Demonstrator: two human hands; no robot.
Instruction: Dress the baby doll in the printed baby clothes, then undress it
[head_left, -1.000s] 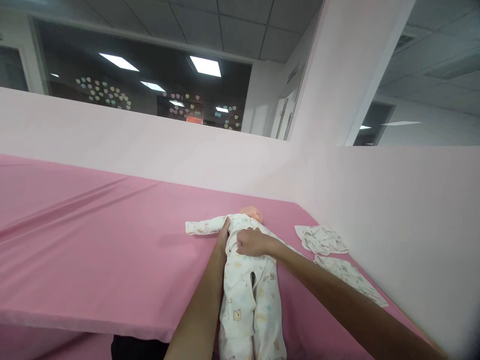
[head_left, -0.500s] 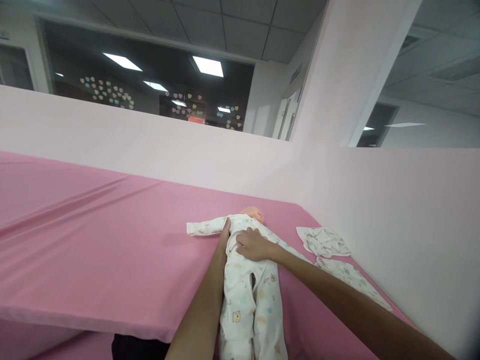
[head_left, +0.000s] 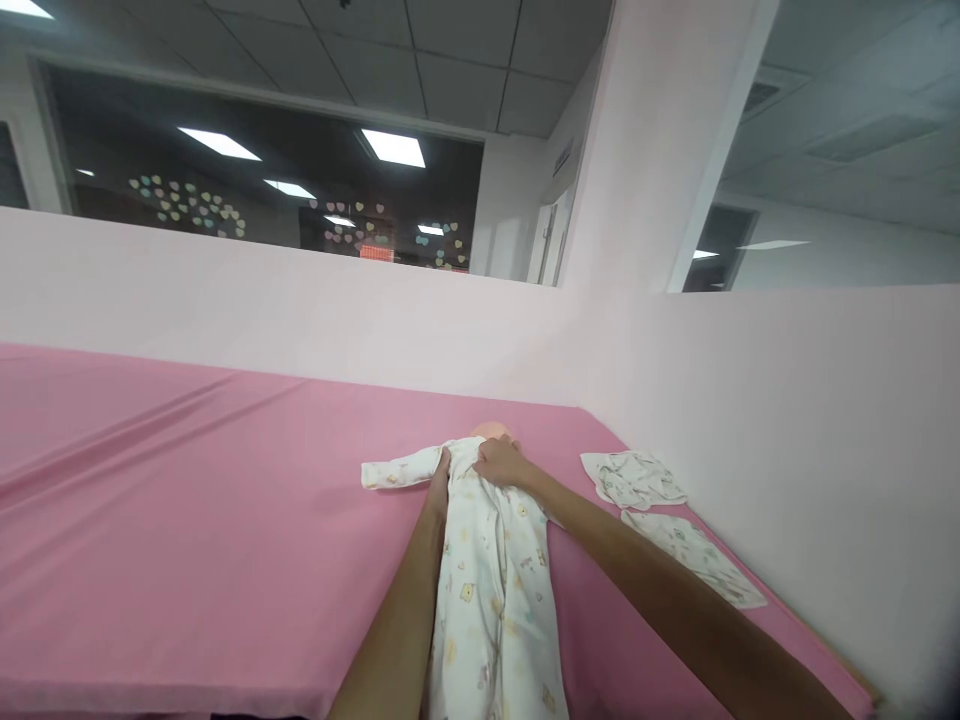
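Note:
A doll dressed in a white baby romper with small coloured prints lies on its back, legs towards me. Only the top of the doll's head shows beyond my right hand. My right hand is closed on the romper's cloth at the upper chest, just below the neck. Against the doll's side, below the outstretched sleeve, my left hand grips the romper with its thumb up; its other fingers are mostly hidden. The other sleeve is largely behind my right forearm.
A pink sheet covers the padded surface, with creases at the left. Two white printed cloth pieces lie by the right wall. A low white wall with windows above it runs along the back.
My right hand has moved up from the belly to the upper chest, drawing the cloth with it. The dark gap between the legs is now covered. My left hand stays at the side.

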